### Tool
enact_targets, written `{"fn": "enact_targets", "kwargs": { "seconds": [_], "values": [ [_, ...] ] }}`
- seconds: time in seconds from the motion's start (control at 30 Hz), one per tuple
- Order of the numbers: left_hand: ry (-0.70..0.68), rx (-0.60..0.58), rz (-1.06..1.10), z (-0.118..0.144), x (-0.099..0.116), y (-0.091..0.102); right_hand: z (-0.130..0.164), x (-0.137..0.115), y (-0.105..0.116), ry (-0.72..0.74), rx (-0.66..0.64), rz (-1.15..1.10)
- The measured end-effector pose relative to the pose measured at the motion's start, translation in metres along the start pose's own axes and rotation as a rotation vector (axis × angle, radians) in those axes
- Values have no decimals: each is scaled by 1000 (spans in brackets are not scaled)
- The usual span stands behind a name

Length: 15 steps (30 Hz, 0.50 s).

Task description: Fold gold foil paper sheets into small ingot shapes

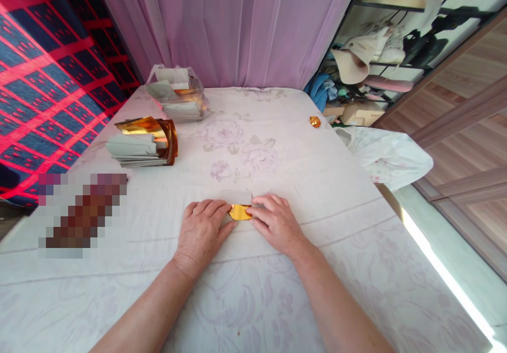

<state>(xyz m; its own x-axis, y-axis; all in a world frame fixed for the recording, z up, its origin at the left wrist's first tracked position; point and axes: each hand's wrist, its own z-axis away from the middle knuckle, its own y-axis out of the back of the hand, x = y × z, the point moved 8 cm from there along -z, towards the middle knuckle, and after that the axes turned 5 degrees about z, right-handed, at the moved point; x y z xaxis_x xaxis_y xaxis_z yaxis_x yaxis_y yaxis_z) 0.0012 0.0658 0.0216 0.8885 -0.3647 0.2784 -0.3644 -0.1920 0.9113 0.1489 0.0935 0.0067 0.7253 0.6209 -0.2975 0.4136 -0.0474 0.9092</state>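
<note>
Both hands pin the gold paper (240, 212) flat on the bed (317, 184): left hand (202, 231) at 9 o'clock, right hand (277, 223) at 3, fingers pressed together on it for creasing.

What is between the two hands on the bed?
In the head view, a small gold folded paper lies between the left hand and right hand, both touching it.

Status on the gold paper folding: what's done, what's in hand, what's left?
Done: one small folded gold piece lies at the far right of the bed sheet. In hand: left hand and right hand press a gold sheet flat. Left: a stack of gold sheets and a bagful at far left.
</note>
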Motion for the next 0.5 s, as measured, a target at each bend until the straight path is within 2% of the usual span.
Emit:
{"fn": "enact_targets", "kwargs": {
  "seconds": [0.5],
  "values": [
    [7, 33, -16, -2, -3, 0, -4, -10, 1, 34, 14, -15]
  ]
}}
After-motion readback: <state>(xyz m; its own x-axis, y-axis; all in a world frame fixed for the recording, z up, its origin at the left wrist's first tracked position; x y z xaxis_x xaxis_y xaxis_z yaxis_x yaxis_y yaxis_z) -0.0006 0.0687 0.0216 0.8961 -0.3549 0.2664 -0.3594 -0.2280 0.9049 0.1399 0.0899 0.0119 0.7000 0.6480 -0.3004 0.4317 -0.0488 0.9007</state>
